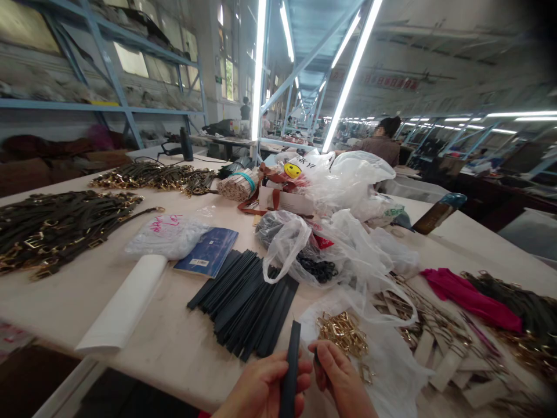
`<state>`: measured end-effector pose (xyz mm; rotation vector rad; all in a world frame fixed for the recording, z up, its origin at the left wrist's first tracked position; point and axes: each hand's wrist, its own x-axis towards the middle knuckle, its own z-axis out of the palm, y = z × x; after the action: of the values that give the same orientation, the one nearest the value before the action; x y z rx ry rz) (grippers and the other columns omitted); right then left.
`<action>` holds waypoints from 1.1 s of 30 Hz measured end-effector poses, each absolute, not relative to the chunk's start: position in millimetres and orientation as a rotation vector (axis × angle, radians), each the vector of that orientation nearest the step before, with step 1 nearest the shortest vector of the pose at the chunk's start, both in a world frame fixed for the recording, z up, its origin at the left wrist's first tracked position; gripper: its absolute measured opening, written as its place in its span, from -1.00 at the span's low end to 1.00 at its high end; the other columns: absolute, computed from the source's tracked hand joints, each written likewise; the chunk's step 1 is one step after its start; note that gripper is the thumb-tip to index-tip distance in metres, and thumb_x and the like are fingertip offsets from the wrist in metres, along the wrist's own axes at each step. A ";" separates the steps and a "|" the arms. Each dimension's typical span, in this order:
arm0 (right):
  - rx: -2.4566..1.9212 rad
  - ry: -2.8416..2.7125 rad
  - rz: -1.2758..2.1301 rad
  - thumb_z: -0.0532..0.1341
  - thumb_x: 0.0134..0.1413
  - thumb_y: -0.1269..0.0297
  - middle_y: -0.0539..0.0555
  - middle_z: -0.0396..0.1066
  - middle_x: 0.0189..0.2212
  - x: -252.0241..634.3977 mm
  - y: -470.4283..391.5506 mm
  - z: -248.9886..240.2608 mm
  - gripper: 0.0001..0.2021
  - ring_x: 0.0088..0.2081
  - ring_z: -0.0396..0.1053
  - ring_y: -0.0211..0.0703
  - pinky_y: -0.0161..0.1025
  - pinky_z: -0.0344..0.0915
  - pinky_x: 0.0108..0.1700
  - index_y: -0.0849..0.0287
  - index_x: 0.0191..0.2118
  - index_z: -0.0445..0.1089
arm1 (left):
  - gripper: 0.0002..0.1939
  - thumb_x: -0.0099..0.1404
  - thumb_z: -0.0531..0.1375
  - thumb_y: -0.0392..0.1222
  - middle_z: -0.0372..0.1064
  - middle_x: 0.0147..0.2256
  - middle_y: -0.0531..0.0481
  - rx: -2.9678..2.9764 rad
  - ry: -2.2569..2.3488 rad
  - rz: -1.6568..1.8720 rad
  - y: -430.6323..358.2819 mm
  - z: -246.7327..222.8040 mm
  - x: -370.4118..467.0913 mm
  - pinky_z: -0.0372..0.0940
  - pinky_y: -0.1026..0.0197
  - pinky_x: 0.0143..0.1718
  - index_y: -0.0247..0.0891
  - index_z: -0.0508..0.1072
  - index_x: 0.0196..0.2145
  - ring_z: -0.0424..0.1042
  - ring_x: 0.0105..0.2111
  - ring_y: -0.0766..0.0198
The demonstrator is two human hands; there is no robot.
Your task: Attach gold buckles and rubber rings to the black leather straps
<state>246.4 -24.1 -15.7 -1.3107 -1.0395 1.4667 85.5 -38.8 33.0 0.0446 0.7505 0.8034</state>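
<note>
My left hand (266,380) is closed around a dark strap (290,366), which stands nearly upright with its upper end free. Just to the right, my right hand (337,371) is pinched, with a small dark piece (317,357) between thumb and fingers; I cannot make out what it is. A stack of dark straps (250,302) lies on the table beyond my left hand. Close behind my right hand, gold metal buckles (343,332) sit in a heap on a clear plastic sheet (391,366).
Plastic bags (348,180) crowd the middle, one holding black loops (317,268). A blue booklet (209,251), a white roll (126,302) and finished-looking buckled straps (65,223) lie leftward. Rightward are pale straps (448,354) and a magenta cloth (472,299). A person (383,142) is farther back.
</note>
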 end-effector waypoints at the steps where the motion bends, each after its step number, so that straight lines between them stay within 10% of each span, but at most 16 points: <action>1: -1.310 -1.018 1.468 0.17 -0.17 -0.18 -0.12 0.17 -0.72 246.0 -24.9 -15.4 -0.51 -0.65 0.10 -0.35 -0.37 0.03 -0.59 0.22 -0.37 0.36 | -0.72 0.15 0.08 -0.41 0.44 -0.29 -0.12 0.038 0.752 0.799 -39.5 32.4 85.7 0.29 0.29 -0.48 -0.38 0.33 -0.14 0.45 -0.43 0.29; 16: -1.123 -0.752 1.632 0.30 -0.23 -0.05 -0.13 0.24 -0.68 248.1 -34.2 -23.3 -0.57 -0.66 0.10 -0.43 -0.42 0.02 -0.59 0.19 -0.31 0.32 | -0.64 0.21 0.02 -0.17 0.40 -0.22 -0.12 1.035 1.055 0.783 -44.2 12.4 84.9 0.24 0.28 -0.37 -0.28 0.38 -0.07 0.36 -0.33 0.24; 24: -1.131 -0.700 1.600 0.27 -0.19 -0.06 -0.05 0.38 -0.60 245.5 -38.0 -22.4 -0.58 -0.67 0.15 -0.42 -0.43 0.03 -0.62 0.18 -0.30 0.28 | -0.52 0.22 -0.05 -0.32 0.32 -0.07 -0.21 2.013 1.482 0.582 -47.5 -2.0 77.2 0.13 -0.08 -0.10 -0.11 0.22 0.10 0.28 -0.14 -0.08; 33: -1.354 -0.840 1.353 0.32 -0.33 -0.04 -0.08 0.32 -0.69 240.6 -34.9 -29.1 -0.57 -0.72 0.11 -0.38 -0.41 0.02 -0.70 0.18 -0.40 0.29 | -0.44 0.10 0.01 -0.40 0.31 -0.06 -0.21 1.932 1.283 0.716 -55.8 -22.0 74.4 0.18 0.04 -0.04 -0.27 0.21 0.10 0.28 -0.09 0.05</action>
<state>240.6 -34.9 -29.1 -1.3544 -0.8404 1.3532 74.4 -55.8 -22.0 1.9319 1.2834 0.7157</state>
